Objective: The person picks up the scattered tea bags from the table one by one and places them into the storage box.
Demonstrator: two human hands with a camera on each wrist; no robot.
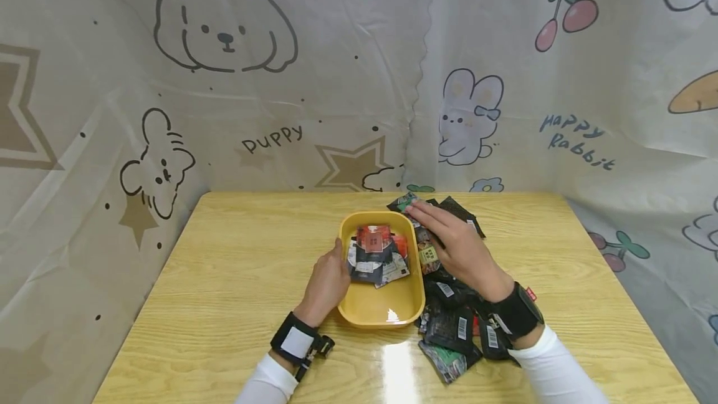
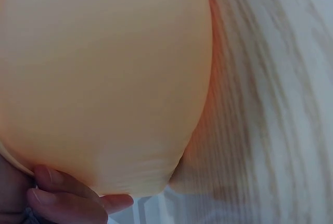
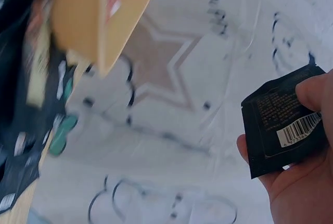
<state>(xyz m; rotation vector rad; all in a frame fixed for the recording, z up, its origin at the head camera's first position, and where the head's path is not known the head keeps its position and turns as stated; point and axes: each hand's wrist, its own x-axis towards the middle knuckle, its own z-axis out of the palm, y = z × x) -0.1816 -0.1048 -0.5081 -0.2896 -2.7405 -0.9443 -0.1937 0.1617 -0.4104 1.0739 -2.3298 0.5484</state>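
A yellow plastic tub [image 1: 381,310] stands on the table, with several small sachets [image 1: 373,254] in red, black and white lying in its far half. My left hand [image 1: 327,279] grips the tub's left side; in the left wrist view its fingertips [image 2: 49,198] lie against the tub wall. Over the far right corner of the tub, my right hand [image 1: 462,248] pinches a small black sachet [image 3: 283,125] between thumb and fingers. The sachet's back, with a barcode and fine print, faces the right wrist camera.
A loose heap of mostly black sachets [image 1: 454,326] spreads along the tub's right side, partly under my right forearm. A green-patterned sachet [image 1: 445,360] lies at its near end. Behind the wooden table [image 1: 247,267] hangs a printed curtain [image 1: 348,80].
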